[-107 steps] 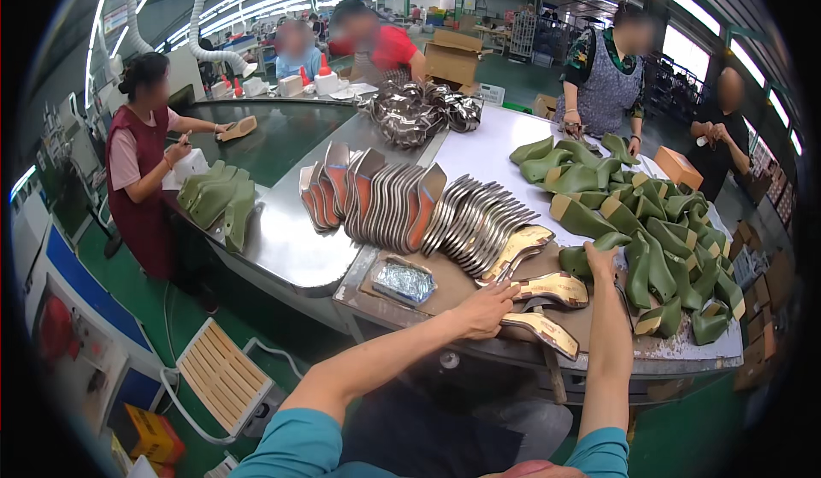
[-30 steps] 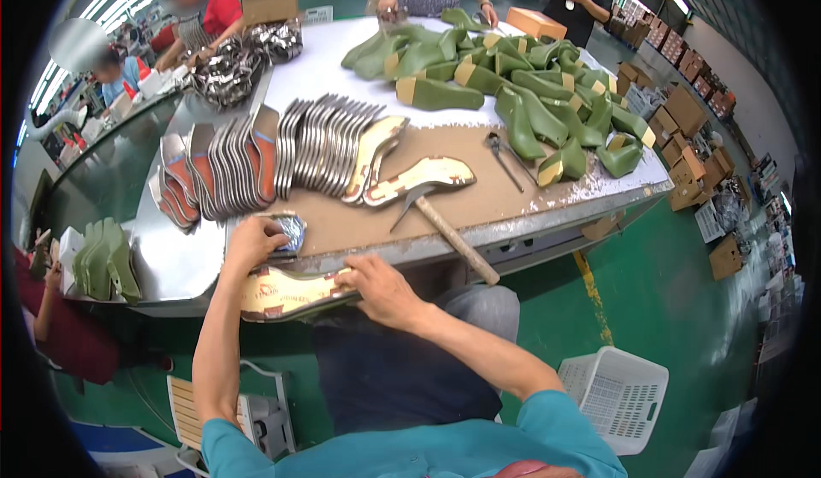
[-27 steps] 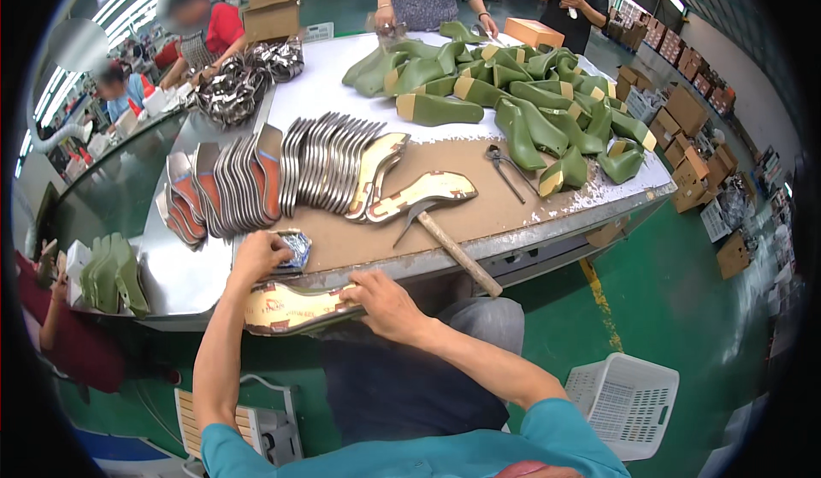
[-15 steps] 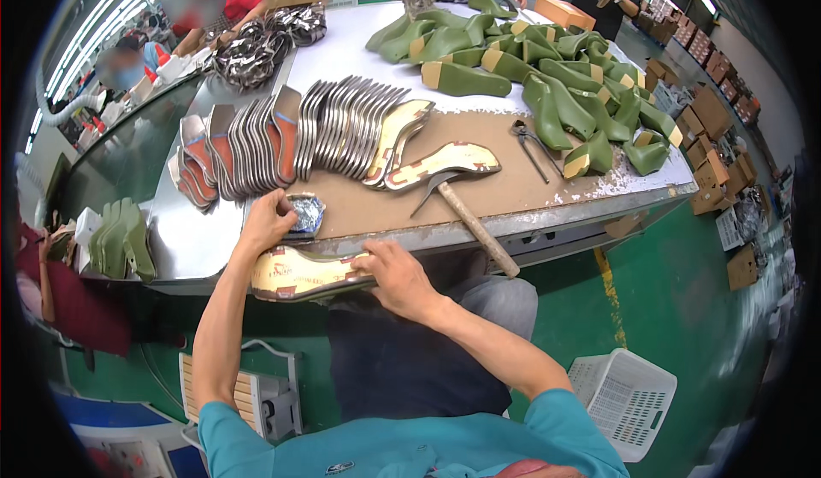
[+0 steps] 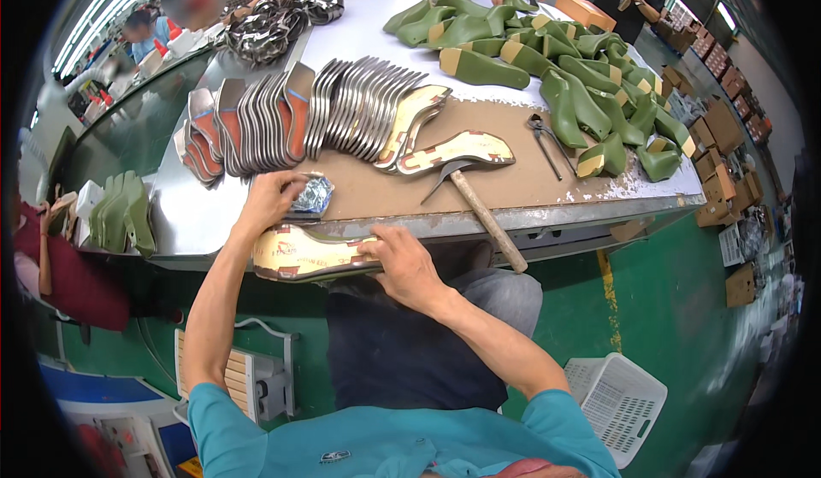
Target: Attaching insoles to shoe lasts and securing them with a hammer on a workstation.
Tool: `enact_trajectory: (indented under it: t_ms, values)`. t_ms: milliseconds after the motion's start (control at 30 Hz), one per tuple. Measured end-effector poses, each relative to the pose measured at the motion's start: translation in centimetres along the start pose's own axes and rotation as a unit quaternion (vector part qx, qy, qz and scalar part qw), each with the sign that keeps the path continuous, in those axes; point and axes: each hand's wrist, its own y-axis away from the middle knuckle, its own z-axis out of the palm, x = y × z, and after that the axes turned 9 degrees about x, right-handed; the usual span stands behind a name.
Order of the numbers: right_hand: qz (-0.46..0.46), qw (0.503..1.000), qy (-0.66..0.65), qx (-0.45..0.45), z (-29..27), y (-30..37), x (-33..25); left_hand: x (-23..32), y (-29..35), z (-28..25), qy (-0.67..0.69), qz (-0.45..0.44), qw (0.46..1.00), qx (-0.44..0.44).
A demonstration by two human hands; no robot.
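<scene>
One cream-faced insole (image 5: pixel 312 254), left of frame centre, is gripped by your right hand (image 5: pixel 407 266); likely stiff and light, hold its edges; whether your left hand (image 5: pixel 272 197) grips the silvery-blue packet (image 5: pixel 315 196) cannot be told.

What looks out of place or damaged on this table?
The hammer's handle juts past the table's front edge, so it looks easily knocked. White flecks scattered near the green shoe molds look like worn or peeling covering.

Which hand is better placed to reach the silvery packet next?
Likely the left hand: it is close against the silvery packet, while the right hand grips the cream sole piece.
</scene>
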Motion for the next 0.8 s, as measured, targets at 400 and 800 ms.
enact_trajectory:
  t_ms: [400, 800]
  values:
    - [-0.010, 1.000, -0.004, -0.010, 0.5, -0.2, 0.0, 7.6, 3.3, -1.5, 0.325, -0.130, 0.936, -0.025]
    - [0.123, 0.988, -0.090, 0.029, -0.4, -1.4, -0.7, 11.2, 6.0, 1.9, 0.378, -0.091, 0.921, -0.010]
